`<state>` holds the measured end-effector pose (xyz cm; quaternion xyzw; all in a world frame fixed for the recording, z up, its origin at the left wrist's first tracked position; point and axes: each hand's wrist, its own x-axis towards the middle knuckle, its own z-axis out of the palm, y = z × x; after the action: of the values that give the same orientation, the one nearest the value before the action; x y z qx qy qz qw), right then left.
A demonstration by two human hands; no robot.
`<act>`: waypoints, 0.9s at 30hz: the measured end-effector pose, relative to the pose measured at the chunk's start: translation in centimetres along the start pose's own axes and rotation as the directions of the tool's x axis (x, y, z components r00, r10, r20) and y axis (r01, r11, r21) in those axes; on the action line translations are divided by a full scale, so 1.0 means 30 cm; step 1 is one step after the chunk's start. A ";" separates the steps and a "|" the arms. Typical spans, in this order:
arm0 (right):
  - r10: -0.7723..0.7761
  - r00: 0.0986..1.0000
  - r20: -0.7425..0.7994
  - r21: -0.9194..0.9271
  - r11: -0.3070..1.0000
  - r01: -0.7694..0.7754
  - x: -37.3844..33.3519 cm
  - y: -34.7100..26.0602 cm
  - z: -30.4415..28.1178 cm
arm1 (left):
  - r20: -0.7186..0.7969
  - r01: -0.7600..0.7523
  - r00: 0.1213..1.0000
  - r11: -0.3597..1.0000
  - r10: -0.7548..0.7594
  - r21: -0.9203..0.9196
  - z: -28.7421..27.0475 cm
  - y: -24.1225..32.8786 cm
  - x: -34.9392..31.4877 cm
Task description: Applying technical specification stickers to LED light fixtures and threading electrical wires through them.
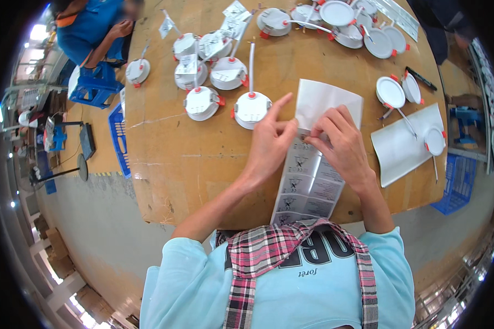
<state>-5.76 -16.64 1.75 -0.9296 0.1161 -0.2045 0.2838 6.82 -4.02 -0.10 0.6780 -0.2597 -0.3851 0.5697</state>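
Observation:
A long strip of silver-white labels (307,189) runs from my body up the table, its upper part a blank folded-over white piece (318,101). My right hand (343,145) is closed over the strip, thumb and fingers pinched at the fold line near its left edge. Beside that edge is my left hand (269,140), index finger stretched out and apart from the thumb, whose tip reaches the strip. Just beyond my left hand stands a round white downlight (252,109) with red clips and an upright white cable. Another downlight (202,103) lies to its left.
More downlights (226,73) with tagged cables stand at the far left; a pile (337,13) lies far right. On the right are a white sheet (406,145), a black marker (421,79) and a blue crate (456,183). Across the table sits a person in blue (90,33).

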 end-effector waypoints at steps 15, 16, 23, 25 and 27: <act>0.100 0.990 -0.102 0.048 0.994 -0.095 -0.005 -0.007 0.010 | 0.048 -0.028 0.998 0.999 0.027 0.022 0.011 0.003 -0.008; 0.102 0.989 -0.104 0.049 0.994 -0.097 -0.007 -0.005 0.011 | 0.043 -0.031 0.999 0.999 0.030 0.044 0.011 0.010 -0.010; 0.093 0.995 -0.031 0.005 0.996 -0.093 -0.020 0.006 -0.003 | 0.047 -0.077 0.996 0.991 0.072 0.110 0.026 0.035 -0.022; 0.088 0.996 -0.013 -0.005 0.996 -0.088 -0.020 0.015 -0.003 | 0.056 -0.050 0.997 0.993 0.044 0.107 0.025 0.023 -0.011; -0.010 1.000 -0.012 -0.030 1.000 0.010 -0.013 0.018 -0.002 | 0.052 -0.025 0.998 0.994 0.019 0.106 0.021 0.016 0.001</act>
<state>-6.17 -16.98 1.36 -0.9331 0.1160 -0.2096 0.2683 6.36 -4.51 0.31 0.6946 -0.3019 -0.3814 0.5300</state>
